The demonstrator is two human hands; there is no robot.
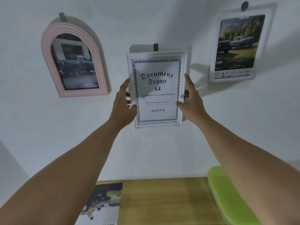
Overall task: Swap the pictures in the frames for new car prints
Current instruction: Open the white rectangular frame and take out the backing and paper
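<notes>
A white rectangular frame (156,54) hangs at the middle of the wall from a grey hook and shows a "Document Frame A4" insert sheet. My left hand (124,99) grips its left edge, thumb on the front and fingers behind. My right hand (189,101) grips its right edge the same way. To the left hangs a pink arched frame (48,51) with a dark pickup truck print. At the upper right hangs a white frame (214,69) with a print of trucks in a landscape. A loose car print (103,203) lies on the wooden table below.
The wooden table (165,198) stands against the white wall (146,151) below the frames. A lime green object (227,190) lies at the table's right end, partly behind my right forearm.
</notes>
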